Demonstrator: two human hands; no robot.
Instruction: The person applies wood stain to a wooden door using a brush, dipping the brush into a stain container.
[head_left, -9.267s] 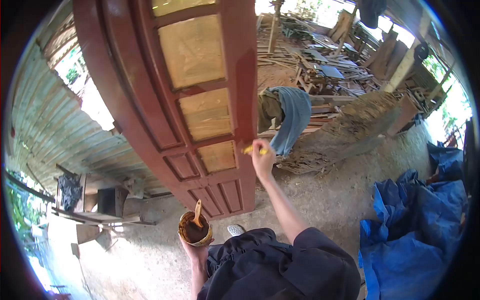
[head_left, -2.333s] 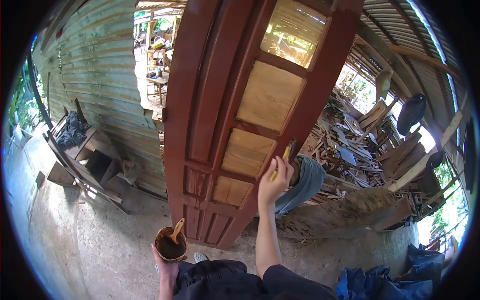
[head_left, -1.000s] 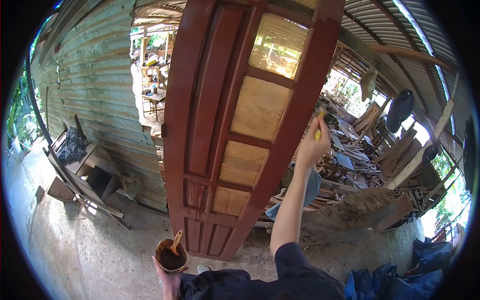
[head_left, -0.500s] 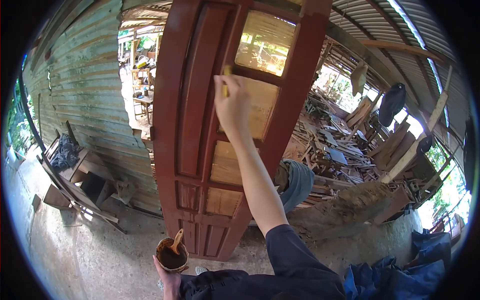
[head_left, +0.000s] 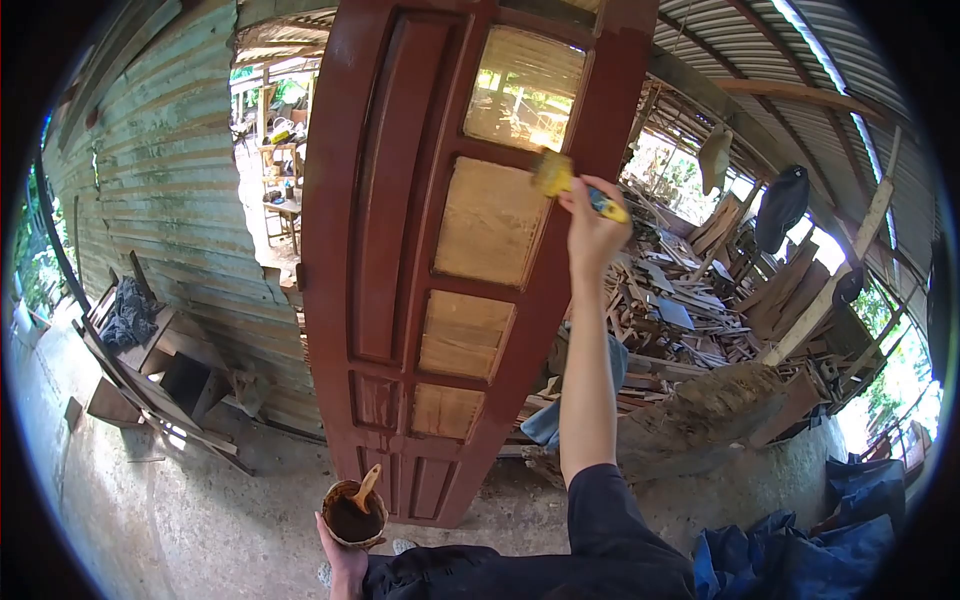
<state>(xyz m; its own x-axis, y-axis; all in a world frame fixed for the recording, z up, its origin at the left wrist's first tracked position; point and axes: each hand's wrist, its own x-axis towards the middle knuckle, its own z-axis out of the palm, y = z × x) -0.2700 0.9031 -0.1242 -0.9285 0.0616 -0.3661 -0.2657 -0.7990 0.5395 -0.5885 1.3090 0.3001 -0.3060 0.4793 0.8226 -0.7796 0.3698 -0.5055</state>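
A tall red-brown panelled door (head_left: 335, 330) stands upright in front of me, with a column of pale panes (head_left: 493, 218) down its right part. My right hand (head_left: 596, 232) grips a yellow-handled paintbrush (head_left: 612, 208). Its bristles lie at the crossbar between the top two large panes, near the right stile; whether they touch is hard to tell. Low down, my left hand (head_left: 342, 560) is wrapped round a round bowl (head_left: 336, 500) of dark brown liquid. A second brush with a wooden handle (head_left: 368, 484) leans in the bowl.
A corrugated metal wall (head_left: 165, 210) rises on the left, with a wooden frame (head_left: 175, 355) bearing a dark cloth before it. Piled scrap wood (head_left: 680, 300) lies behind the door to the right. Blue tarpaulin (head_left: 800, 555) is heaped at lower right on the concrete floor (head_left: 230, 520).
My right hand has moved right and slightly down with the paintbrush, from the middle stile to the right side of the panes. My left hand and the bowl have shifted slightly.
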